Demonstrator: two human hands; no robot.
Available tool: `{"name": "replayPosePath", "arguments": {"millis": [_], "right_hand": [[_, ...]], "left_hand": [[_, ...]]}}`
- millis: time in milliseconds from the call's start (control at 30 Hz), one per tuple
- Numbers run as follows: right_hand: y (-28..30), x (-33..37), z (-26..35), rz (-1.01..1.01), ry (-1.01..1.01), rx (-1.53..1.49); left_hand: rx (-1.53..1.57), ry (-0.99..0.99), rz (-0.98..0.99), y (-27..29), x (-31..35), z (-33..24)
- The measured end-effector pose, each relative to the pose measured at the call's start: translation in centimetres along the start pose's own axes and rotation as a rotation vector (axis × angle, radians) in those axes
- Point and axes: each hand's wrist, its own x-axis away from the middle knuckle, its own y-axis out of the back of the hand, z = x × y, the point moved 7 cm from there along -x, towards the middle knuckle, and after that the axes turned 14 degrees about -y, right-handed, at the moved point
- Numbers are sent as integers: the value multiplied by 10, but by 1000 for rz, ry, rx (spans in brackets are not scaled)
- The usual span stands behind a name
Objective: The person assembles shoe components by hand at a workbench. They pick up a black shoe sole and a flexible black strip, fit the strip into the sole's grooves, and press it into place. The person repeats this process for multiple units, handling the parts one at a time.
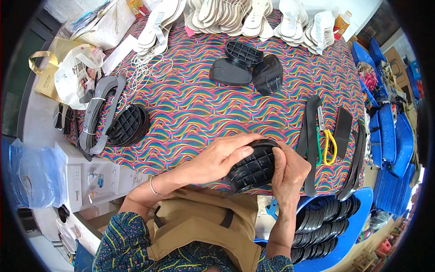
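Note:
Both of my hands are closed around a black shoe heel (253, 167) with a gridded hollow face, at the table's near edge. Several layers seem to be stacked in it. My left hand (228, 155) grips its upper left side, thumb lying over the grid. On its right side, my right hand (291, 168) presses with the thumb at the rim. Beyond my hands lie a gridded black heel (244, 53), a smooth black heel piece (230, 72) and a shiny curved black piece (268, 75). More gridded heels (128, 126) are stacked at the left.
Right of my hands lie black strips (311, 145), yellow-handled scissors (330, 147) and a dark flat piece (343, 131). A blue tub (362, 204) of black heels stands at lower right. Bundled pale insoles (217, 18) line the far edge; tied grey strips (95, 115) and loose string (145, 72) lie left.

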Motion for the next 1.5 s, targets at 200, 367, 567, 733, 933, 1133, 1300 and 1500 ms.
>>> {"name": "replayPosePath", "arguments": {"millis": [200,367,567,733,933,1133,1300,1500], "right_hand": [[-6,3,1,-15,8,5],[-6,3,-1,-68,67,24],[-13,4,3,-82,108,40],[-6,-1,-3,-128,68,39],[-7,3,7,-168,113,75],[-10,7,5,-261,104,71],[-17,24,-13,-287,10,-53],[-12,23,-7,-98,-141,134]], "left_hand": [[-174,-61,-26,0,7,0],[-28,4,-8,1,6,0],[-81,4,31,4,13,10],[228,146,-57,10,12,12],[-141,5,-95,9,22,19],[-199,58,-266,12,17,21],[-535,-167,-157,15,18,7],[-825,-380,-22,21,16,-1]]}}
